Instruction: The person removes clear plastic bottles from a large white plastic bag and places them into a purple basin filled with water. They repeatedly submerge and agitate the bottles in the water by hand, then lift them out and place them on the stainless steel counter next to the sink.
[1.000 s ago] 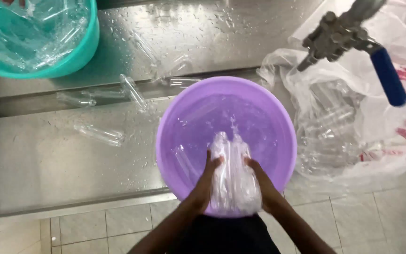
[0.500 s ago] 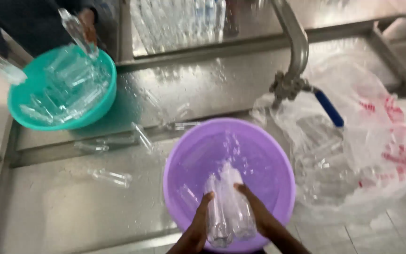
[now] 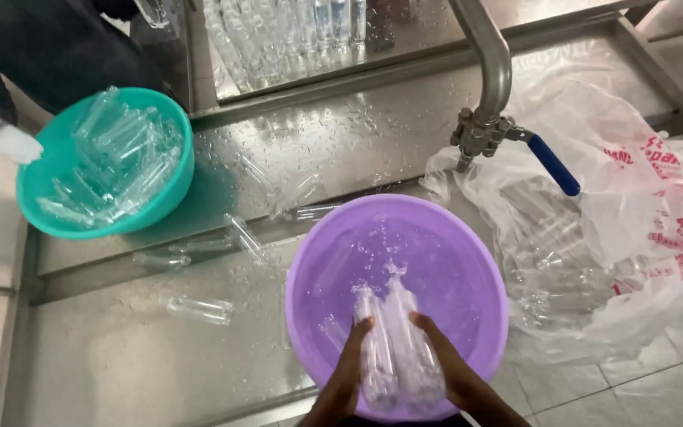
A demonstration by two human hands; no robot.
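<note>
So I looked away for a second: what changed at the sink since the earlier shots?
The view tilted up, bringing in the teal basin of clear bottles and a co-worker's sleeve. Left hand and right hand still clasp two clear bottles over the purple basin.

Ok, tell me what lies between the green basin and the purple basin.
Head view: loose clear bottles lie on the wet steel counter between the green basin and purple basin.

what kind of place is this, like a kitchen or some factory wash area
Probably a bottle-washing station in a small workshop, not a home kitchen. Both hands, left hand and right hand, hold clear plastic bottles in a purple basin on a wet steel sink counter; a teal basin holds more.
</note>
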